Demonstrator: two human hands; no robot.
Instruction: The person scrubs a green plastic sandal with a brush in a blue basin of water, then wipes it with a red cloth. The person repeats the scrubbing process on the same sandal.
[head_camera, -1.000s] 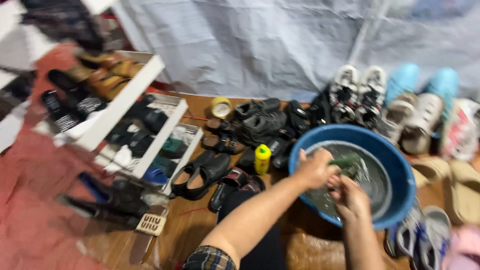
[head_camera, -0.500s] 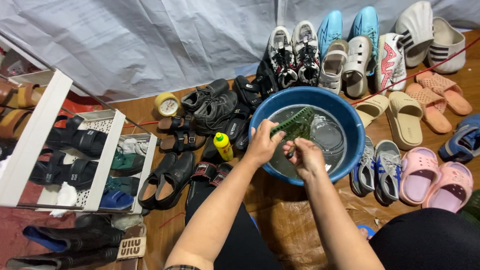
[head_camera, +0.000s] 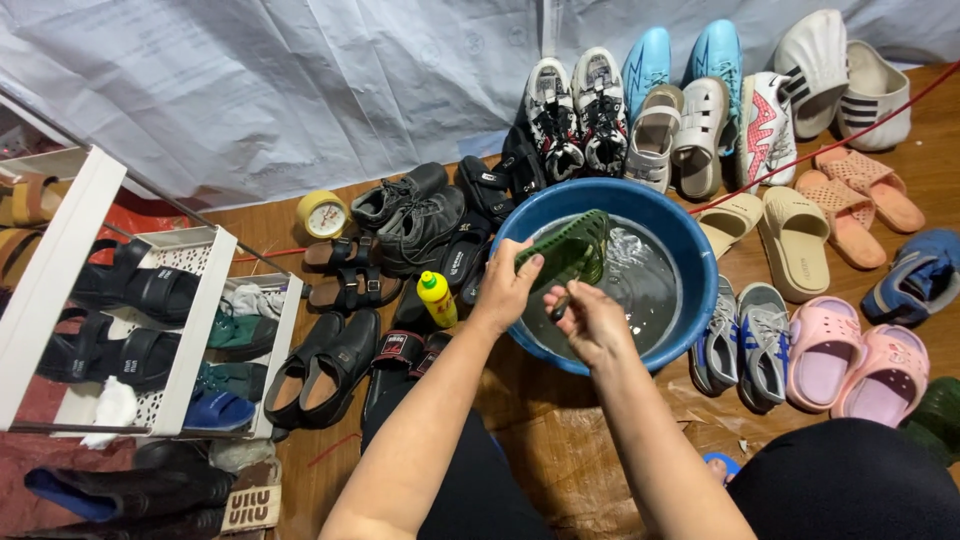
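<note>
While the left hand (head_camera: 508, 285) gripped the green sandal (head_camera: 566, 252) over the blue basin (head_camera: 690, 250) so drips fell inside, the right hand (head_camera: 585, 318) closed around a small brush, apparently.

A makeshift shoe-cleaning spot on a wooden floor (head_camera: 930, 160), backed by a white tarp (head_camera: 300, 90). Dozens of shoes (head_camera: 640, 110) and sandals (head_camera: 790, 240) ring a blue basin (head_camera: 690, 260) of water; a white rack (head_camera: 190, 330) at left holds more footwear.
</note>
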